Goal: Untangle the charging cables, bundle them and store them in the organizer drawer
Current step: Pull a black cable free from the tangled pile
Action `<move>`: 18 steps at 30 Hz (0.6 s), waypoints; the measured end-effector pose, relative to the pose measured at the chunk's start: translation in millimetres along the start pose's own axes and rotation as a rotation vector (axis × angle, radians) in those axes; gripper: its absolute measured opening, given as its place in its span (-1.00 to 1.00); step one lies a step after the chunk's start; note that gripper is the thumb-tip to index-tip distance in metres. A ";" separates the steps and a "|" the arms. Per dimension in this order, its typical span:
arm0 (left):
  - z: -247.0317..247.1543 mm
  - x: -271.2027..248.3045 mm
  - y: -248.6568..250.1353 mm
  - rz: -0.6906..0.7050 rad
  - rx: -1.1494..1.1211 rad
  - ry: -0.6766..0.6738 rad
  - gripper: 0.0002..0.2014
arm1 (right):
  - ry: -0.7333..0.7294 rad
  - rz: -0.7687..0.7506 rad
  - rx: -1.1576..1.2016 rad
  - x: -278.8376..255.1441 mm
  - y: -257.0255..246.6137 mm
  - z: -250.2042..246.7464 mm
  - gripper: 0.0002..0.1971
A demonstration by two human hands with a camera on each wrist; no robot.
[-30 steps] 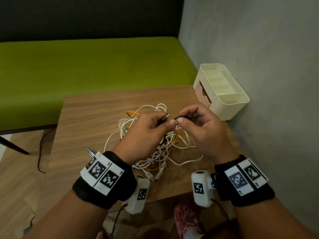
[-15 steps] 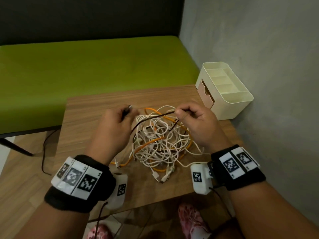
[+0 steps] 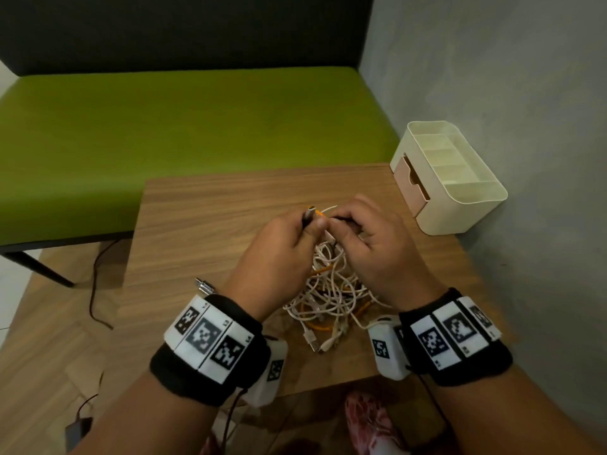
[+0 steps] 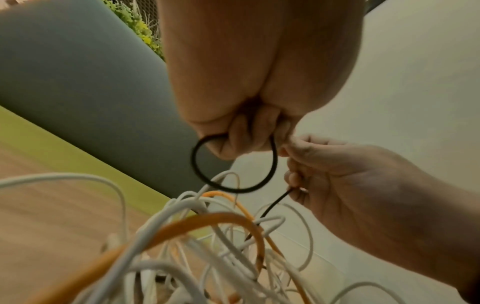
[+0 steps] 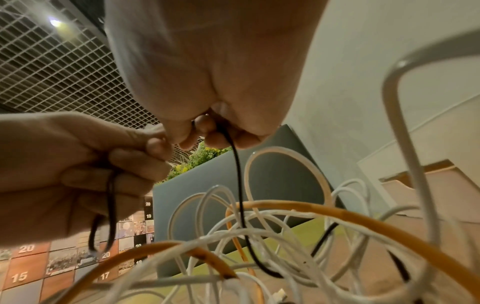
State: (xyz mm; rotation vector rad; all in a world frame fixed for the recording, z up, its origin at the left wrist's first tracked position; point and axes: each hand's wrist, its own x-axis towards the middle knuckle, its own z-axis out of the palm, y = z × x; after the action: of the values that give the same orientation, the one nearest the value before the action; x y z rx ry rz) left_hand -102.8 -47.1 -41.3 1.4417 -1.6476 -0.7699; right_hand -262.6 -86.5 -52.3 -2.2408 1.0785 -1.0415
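The black cable (image 4: 235, 190) is thin, light and limp, so I judge it will slide out of the knot only if drawn gently hand over hand near the plug end; yanking would likely cinch the white cables (image 3: 331, 290) and orange cables (image 3: 320, 327) tighter round it. In the head view, both hands meet at the centre of the frame above the tangle. The left hand (image 3: 279, 254) has its fingers curled round a small loop of black cable, with a metal plug tip poking up beyond the knuckles, and the right hand (image 3: 371, 244) pinches the same cable between thumb and fingertips just beside it; in the wrist views the black strand drops from that pinch down into the heap. The heap looks soft and springy, and its smooth jackets are probably slippery, so a firm pinch close to the snag seems wisest. It lies on a wooden table (image 3: 203, 224) whose grain should offer little friction. The organizer (image 3: 456, 188) stands at the right of the frame against a grey wall (image 3: 509, 93), its drawer (image 3: 410, 185) shut or nearly so. A green bench (image 3: 164, 133) fills the upper left, and a loose metal plug (image 3: 204, 285) lies at lower left of the table.
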 end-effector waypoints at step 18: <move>-31.0 0.5 -8.4 -0.012 -0.421 0.024 -0.72 | -0.161 0.388 0.427 -0.2 -6.2 2.5 -0.85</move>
State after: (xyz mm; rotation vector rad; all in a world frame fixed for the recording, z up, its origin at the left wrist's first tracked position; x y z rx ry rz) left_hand -71.8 -47.1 -32.9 1.1560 -1.3578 -1.0309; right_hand -257.8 -82.4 -49.9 -1.6635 1.0490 -0.8176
